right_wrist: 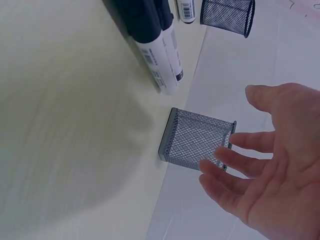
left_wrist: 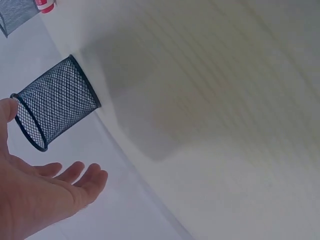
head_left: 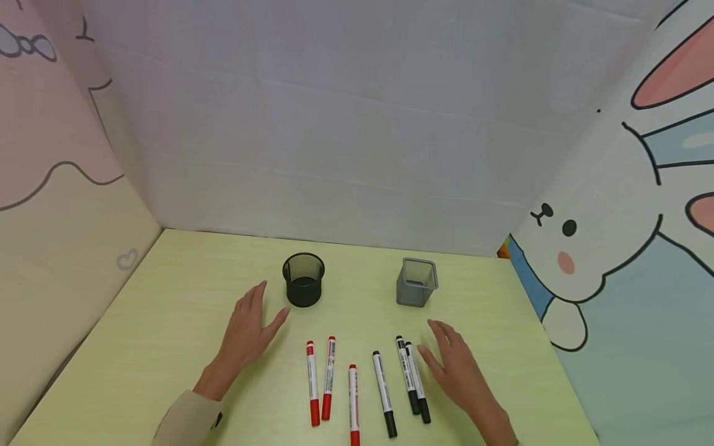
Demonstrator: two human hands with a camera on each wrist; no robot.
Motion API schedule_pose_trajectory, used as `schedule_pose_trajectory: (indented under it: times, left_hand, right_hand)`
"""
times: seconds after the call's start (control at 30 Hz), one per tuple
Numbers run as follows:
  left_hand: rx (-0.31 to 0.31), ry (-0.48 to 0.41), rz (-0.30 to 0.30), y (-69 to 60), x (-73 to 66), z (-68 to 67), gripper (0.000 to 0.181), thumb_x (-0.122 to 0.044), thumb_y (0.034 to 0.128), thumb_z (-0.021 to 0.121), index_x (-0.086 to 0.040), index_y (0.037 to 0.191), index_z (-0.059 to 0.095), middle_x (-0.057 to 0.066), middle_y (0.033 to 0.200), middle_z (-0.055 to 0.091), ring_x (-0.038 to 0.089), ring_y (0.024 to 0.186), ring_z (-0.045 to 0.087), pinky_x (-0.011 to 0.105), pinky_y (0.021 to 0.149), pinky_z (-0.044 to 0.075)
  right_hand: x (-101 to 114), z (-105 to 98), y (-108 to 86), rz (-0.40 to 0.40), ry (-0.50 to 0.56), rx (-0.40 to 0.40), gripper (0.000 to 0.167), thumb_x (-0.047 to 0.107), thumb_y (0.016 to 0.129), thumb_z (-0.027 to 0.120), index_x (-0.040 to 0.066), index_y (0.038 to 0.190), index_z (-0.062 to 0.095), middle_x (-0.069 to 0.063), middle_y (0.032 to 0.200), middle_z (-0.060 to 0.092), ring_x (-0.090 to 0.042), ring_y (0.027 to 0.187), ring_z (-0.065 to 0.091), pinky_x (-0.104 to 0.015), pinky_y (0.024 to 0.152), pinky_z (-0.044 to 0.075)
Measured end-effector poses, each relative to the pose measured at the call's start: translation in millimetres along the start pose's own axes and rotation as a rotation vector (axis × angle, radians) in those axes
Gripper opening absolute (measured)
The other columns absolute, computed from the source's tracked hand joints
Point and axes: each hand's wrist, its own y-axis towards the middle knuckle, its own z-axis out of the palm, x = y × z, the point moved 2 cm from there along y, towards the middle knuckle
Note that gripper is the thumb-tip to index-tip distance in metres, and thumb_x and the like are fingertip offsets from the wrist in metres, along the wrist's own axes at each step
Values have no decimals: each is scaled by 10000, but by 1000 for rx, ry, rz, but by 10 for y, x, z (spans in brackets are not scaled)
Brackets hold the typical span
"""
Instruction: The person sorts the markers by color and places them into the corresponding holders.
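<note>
A round black mesh pen cup (head_left: 304, 291) stands upright at the back of the table, just right of my left hand (head_left: 245, 331). That hand is spread and holds nothing; in the left wrist view its thumb overlaps the rim of the pen cup (left_wrist: 57, 102), and contact cannot be told. My right hand (head_left: 460, 371) hovers with relaxed fingers right of two black markers (head_left: 409, 378) lying side by side. Behind it stands a square grey mesh pen holder (head_left: 415, 285). A third black marker (head_left: 385, 393) lies further left, near three red-capped markers, one of them the red marker (head_left: 354, 402).
The pale yellow-green table (head_left: 195, 279) meets a white back wall (head_left: 334, 124). Cartoon-printed panels border both sides, with a rabbit drawing (head_left: 602, 260) on the right. Two more red markers, including the leftmost red marker (head_left: 312, 384), lie between my hands.
</note>
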Motion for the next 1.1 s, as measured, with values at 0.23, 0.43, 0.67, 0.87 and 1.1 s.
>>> schedule_pose_trajectory:
  times: [0.23,0.43,0.67,0.87,1.1]
  left_hand:
    - [36,-149,-48,117,-58,39,867,-374,966,720,34,1573,254,278,1570,321,471,1431,323,643,1115,345]
    - [45,-237,-53,194,-129,63,889,-353,954,742,66,1565,250,300,1572,310,478,1421,347,639,1125,333]
    - [85,-344,-106,304,-129,151,944,-345,942,765,58,1584,202,288,1594,283,443,1423,359,593,1141,341]
    - [108,-454,-126,404,-118,242,969,-311,913,805,41,1588,205,266,1591,299,445,1424,373,565,1140,360]
    - [121,-512,-175,480,-79,338,1009,-324,883,834,16,1596,206,234,1609,283,417,1455,332,535,1168,332]
  right_hand:
    - [144,17,-3,24,53,26,574,291,997,697,67,1488,502,-172,1442,525,-355,1293,541,-563,1025,474]
    - [282,24,2,32,158,50,496,242,997,700,81,1442,554,-94,1352,580,-242,1124,622,-435,903,556]
    - [474,23,-15,9,220,53,394,189,985,711,99,1358,618,-73,1257,632,-209,979,647,-326,785,566]
    - [593,71,-25,-60,236,68,332,196,981,716,79,1284,647,-45,1130,657,-113,840,624,-307,726,570]
    - [691,173,-38,-95,277,165,315,232,1007,683,31,1248,653,-69,1138,666,-110,852,642,-290,719,564]
